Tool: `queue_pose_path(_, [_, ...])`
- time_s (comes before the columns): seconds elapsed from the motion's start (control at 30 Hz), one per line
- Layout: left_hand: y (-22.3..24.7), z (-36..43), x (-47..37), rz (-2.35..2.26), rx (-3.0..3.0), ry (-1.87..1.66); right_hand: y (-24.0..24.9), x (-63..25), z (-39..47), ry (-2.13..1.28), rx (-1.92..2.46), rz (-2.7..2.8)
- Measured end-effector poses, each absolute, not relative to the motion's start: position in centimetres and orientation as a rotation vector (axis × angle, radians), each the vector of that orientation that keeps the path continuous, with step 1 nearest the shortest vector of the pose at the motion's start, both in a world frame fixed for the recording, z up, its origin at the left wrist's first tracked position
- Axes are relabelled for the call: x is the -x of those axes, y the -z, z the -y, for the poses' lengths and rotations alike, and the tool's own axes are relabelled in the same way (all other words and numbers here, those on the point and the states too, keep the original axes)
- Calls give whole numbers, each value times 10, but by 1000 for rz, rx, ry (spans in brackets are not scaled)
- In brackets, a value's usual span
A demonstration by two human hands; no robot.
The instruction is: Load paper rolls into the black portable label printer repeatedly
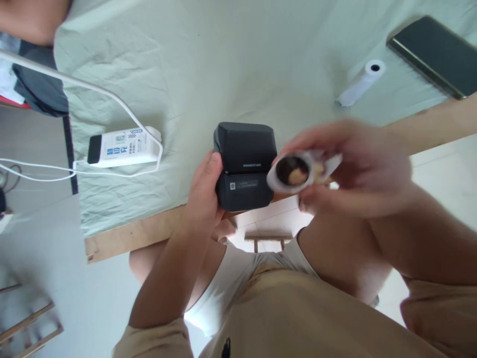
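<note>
A small black device [246, 149] with a lid seam and pale lettering is at the table's front edge. My left hand [204, 191] grips its left side, thumb on top. Close to the device's right side, my right hand [354, 169], blurred by motion, holds a roll [292, 172] with a pale rim and a dark hollow end facing up. A loose flap of the roll shows between the fingers. Farther back on the right, a white paper roll [359, 84] lies on the cloth.
A white power bank [124, 147] with a white cable [112, 94] lies at the left. At the back right is a dark flat case [436, 54]. The wooden table edge [137, 231] runs in front of my body. Another person's arm [33, 20] is at the top left.
</note>
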State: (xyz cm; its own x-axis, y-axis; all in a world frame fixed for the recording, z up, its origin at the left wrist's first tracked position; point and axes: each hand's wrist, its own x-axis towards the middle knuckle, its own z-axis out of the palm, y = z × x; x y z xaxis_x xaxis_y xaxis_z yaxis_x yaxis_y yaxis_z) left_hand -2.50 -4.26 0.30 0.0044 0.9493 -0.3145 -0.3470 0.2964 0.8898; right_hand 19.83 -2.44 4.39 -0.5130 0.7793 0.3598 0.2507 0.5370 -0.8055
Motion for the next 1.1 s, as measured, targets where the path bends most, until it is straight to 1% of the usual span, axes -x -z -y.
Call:
queue_pose_path(0.07, [-2, 41, 25, -1114, -696, -1138, -47, -185, 32, -992, 618, 2169])
queue_pose_path(0.13, [-1, 39, 25, -1108, -696, -1126, -45, -175, 34, -930, 531, 2202])
queue_pose_path(0.3, [-2, 38, 24, -1122, -689, -1196, -38, -170, 27, -722, 622, 2116])
queue_pose_path(0.4, [-5, 42, 24, -1134, -692, -1171, -38, -172, 21, -556, 701, 2039])
queue_pose_path(0.5, [-9, 46, 24, -1186, -681, -1126, -36, -169, 18, -339, 924, 2050])
queue_pose_path(0.6, [-10, 47, 24, -1201, -662, -1125, -30, -163, 13, -246, 1035, 2063])
queue_pose_path(0.8, [-8, 47, 24, -1174, -683, -1161, -22, -159, 2, -169, 968, 2135])
queue_pose_path(1.0, [-13, 47, 22, -1150, -695, -1182, -19, -156, 13, -55, 863, 2094])
queue_pose_path(1.1, [-12, 46, 23, -1096, -791, -1180, -15, -153, 20, -81, 805, 2126])
